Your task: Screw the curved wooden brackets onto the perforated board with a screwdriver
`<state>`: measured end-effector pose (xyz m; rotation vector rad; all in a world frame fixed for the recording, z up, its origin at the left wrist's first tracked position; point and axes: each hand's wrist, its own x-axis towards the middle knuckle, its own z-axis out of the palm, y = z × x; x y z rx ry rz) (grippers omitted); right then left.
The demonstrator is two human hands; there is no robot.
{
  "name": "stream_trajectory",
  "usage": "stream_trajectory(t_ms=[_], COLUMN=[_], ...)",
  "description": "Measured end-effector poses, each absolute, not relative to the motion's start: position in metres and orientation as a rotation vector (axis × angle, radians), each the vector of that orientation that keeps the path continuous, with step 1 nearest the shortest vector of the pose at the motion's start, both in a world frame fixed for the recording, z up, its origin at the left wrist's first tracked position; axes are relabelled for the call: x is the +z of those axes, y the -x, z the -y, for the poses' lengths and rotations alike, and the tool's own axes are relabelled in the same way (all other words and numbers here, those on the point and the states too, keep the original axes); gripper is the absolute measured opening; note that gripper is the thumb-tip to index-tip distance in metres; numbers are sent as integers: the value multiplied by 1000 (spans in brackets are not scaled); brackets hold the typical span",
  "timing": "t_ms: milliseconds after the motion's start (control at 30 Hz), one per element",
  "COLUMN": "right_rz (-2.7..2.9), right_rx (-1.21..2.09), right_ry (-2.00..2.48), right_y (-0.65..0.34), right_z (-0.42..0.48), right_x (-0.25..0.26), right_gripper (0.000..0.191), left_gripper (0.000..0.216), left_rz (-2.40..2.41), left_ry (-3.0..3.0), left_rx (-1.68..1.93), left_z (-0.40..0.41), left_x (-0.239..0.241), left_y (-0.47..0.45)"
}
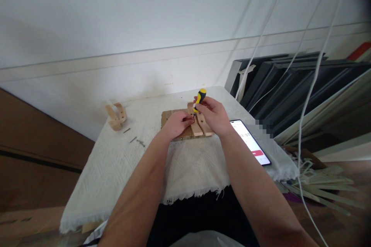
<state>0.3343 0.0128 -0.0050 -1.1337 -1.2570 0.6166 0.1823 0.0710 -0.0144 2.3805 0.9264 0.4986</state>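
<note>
My right hand [213, 115] grips a yellow and black screwdriver [199, 100], tilted with its tip down at a pale wooden piece [196, 127]. Close to that tip, the fingers of my left hand [177, 123] are pinched together; whatever they hold is too small to make out. A second wooden piece [206, 128] with dark holes lies alongside the first, partly behind my right hand. Both rest on a brown board [166, 117], which my left hand partly covers.
Several screws [133, 139] lie left of the board on the white cloth [113, 170]. More curved wooden pieces [117, 117] stand at the far left. A tablet or phone [255, 146] lies by my right forearm. White cables [311, 85] hang at the right, before dark panels [278, 81].
</note>
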Motion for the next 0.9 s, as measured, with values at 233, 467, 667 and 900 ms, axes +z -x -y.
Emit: stream_trajectory(t_ms=[233,467,667,900], right_rz=[1251,1289,1199,1350], right_rx=[487,665,535,657], right_ry=[1277,1114,1250,1151], right_y=[-333,-334,-333,-335], right_z=[-18,-16,-23,-13], right_x=[-6,-5,-12,-6], right_gripper=[29,20,31,32], left_gripper=[27,27,27,26], left_rz=[-900,-902,-890,-876], left_ry=[-2358,-2364,-2332,-2390], left_rx=[482,484,511,498], left_z=[-69,-68,-68,-71], left_x=[-12,-11,-15,-15], left_y=[-183,-183,-183,-184])
